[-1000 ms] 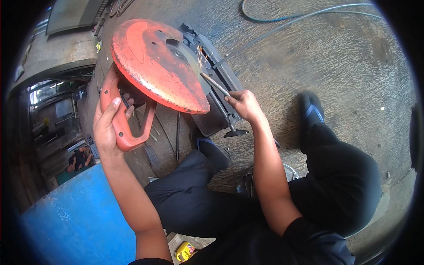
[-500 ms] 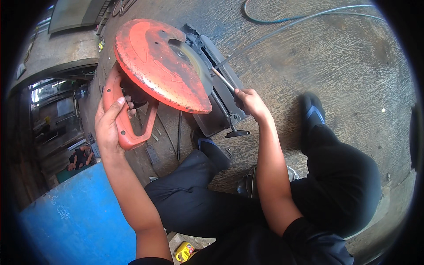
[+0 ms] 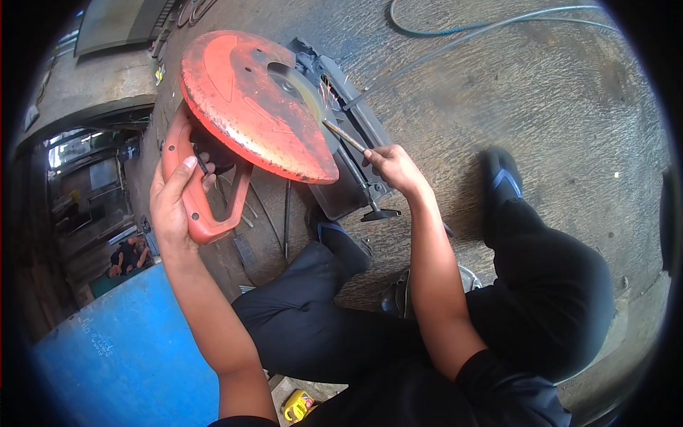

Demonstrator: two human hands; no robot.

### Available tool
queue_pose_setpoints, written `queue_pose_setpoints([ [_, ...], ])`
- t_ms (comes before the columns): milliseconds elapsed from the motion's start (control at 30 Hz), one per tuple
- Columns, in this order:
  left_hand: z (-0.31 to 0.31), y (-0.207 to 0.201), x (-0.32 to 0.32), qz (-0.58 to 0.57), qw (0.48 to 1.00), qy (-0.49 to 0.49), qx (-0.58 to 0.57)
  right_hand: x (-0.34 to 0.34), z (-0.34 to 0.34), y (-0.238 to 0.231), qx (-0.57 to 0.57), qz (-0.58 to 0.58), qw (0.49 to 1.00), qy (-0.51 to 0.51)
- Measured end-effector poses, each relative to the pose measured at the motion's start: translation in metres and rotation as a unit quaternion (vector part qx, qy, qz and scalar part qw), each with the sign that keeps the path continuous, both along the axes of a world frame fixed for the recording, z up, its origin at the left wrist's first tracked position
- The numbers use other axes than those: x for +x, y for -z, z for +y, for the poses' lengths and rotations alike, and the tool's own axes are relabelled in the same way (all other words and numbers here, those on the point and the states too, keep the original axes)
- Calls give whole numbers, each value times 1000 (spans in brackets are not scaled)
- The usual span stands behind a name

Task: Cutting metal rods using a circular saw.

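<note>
My left hand is wrapped around the orange loop handle of a cut-off saw, its thumb lying along the top of the grip. The saw's scuffed orange guard covers much of a grinding disc, whose right edge is bare. My right hand pinches a thin metal rod. The rod's far end meets the disc's edge, and small sparks fly just beyond it. Below lies the saw's dark base, with a clamp screw ending in a black handwheel.
A hose crosses the rough floor at the far right. A blue panel stands at the near left, and a yellow container lies near me. Behind my right forearm is a metal pail. Another person is at the far left.
The rod in my right hand has moved up and left until its end meets the disc. Sparks now show there. My left hand and the saw head have shifted slightly left.
</note>
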State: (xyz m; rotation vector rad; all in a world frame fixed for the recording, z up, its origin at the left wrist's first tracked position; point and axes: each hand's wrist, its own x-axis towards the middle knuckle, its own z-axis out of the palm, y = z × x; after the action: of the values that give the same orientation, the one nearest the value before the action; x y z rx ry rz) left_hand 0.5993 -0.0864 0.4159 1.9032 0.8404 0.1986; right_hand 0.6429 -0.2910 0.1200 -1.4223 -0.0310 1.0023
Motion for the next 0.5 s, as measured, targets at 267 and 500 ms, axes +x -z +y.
queue_pose_setpoints([
  [267, 2, 1, 0, -4, 1000, 6, -4, -5, 6, 3, -22, -110, 992, 51],
  [500, 2, 1, 0, 0, 1000, 2, -7, -6, 4, -8, -53, -144, 987, 56],
])
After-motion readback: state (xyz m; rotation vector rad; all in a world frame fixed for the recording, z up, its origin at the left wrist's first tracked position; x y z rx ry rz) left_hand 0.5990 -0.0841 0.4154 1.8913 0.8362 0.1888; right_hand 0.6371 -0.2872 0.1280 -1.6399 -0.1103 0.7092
